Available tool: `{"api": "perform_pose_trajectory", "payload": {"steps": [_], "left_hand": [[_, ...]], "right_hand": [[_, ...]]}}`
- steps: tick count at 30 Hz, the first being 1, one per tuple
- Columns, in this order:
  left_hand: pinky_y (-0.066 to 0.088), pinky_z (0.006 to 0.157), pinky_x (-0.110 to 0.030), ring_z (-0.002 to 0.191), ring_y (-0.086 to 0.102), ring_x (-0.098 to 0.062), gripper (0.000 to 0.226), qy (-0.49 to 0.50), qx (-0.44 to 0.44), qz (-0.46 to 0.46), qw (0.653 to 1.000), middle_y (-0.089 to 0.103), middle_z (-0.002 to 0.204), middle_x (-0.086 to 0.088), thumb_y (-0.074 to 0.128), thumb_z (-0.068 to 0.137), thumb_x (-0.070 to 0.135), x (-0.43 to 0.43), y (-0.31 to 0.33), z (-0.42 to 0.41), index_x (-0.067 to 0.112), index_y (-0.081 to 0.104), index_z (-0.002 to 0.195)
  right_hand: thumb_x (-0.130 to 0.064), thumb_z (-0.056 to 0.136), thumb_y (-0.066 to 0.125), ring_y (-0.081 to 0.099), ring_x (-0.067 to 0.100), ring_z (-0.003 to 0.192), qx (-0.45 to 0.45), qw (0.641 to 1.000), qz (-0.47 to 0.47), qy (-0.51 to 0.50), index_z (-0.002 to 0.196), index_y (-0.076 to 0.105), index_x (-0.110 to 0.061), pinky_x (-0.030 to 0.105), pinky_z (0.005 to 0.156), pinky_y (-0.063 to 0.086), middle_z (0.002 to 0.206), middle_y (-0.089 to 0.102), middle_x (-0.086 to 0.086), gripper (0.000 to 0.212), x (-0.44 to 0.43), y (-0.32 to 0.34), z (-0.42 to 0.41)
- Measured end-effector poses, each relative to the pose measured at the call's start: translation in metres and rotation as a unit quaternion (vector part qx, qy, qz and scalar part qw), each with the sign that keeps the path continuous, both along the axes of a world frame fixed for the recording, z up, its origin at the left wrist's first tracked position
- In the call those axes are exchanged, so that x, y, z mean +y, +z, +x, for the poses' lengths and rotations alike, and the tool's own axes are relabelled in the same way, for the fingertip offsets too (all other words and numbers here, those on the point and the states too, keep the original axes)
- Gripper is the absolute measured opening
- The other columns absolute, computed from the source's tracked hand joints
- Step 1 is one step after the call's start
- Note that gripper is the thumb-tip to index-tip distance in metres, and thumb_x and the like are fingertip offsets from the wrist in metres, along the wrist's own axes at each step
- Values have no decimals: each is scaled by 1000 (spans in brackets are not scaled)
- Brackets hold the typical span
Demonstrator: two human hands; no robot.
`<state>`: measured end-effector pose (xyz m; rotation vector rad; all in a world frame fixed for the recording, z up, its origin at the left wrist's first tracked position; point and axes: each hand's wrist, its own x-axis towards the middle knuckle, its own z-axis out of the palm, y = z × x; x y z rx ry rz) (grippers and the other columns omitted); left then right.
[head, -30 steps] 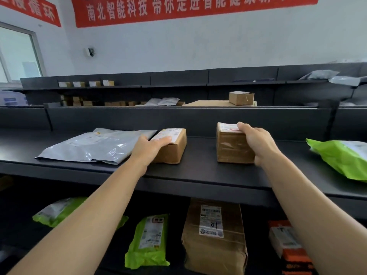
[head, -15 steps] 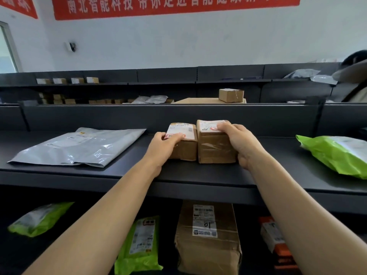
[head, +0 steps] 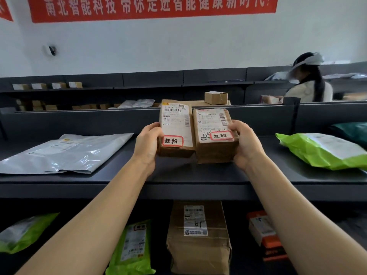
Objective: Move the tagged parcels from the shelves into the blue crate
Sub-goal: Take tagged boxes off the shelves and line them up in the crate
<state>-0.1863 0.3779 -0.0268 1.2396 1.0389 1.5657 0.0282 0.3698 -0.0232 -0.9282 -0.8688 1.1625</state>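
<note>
Two small brown cardboard parcels are held side by side above the dark shelf (head: 198, 175), tops tilted toward me. The left parcel (head: 175, 126) carries a white shipping label and a red-bordered handwritten tag; my left hand (head: 148, 144) grips its left side. The right parcel (head: 215, 133) has a similar label and red-bordered tag; my right hand (head: 245, 142) grips its right side. The two parcels touch along their inner edges. No blue crate is in view.
A grey poly mailer (head: 65, 153) lies on the shelf at left, a green mailer (head: 325, 149) at right. The lower shelf holds green mailers (head: 132, 249), a large brown box (head: 198, 237) and an orange-white box (head: 264, 233). A person (head: 309, 84) stands beyond the far shelves.
Both hands pushed the two parcels together on the shelf, then lifted them off it and tilted their labelled tops toward me. The view shifted right, bringing a person into sight.
</note>
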Motion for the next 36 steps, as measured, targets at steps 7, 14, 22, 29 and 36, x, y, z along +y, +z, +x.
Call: {"api": "perform_pose_trajectory", "payload": {"steps": [7,14,22,29,36], "left_hand": [[55,74,-33,90,68,-17,43,-62,-51,44,996,70,109,-6,45,79,6,-7,14,40,18,57,119],[56,74,-34,89,68,-17,30,-166,-84,69,980,69,107,-3,47,84,7,-12,24,118,25,57,106],[55,79,-37,97,66,-23,27,-295,-92,88,947,65,118,-9,45,88,8,-57,25,230,26,53,106],[55,85,-44,91,66,-20,31,-385,-85,87,915,66,111,-4,45,86,8,-124,30,343,24,54,111],[56,80,-48,85,66,-20,27,-476,-81,64,873,67,105,-1,45,89,11,-215,22,461,28,52,109]], "right_hand": [[-10,89,44,70,27,93,84,993,80,-23,126,50,-13,34,65,58,116,66,13,38,-32,7,28],[-13,93,48,70,24,92,83,975,153,-140,129,50,-14,37,75,59,115,68,16,36,-74,8,91],[-15,91,52,70,27,96,50,945,193,-260,129,52,-14,38,78,59,114,69,14,38,-157,4,183],[-15,92,52,71,26,95,45,912,204,-353,116,58,-20,45,87,55,106,72,9,26,-255,4,270],[-13,90,51,70,24,92,10,879,218,-425,120,55,-14,40,80,57,106,70,9,31,-367,-5,363]]}}
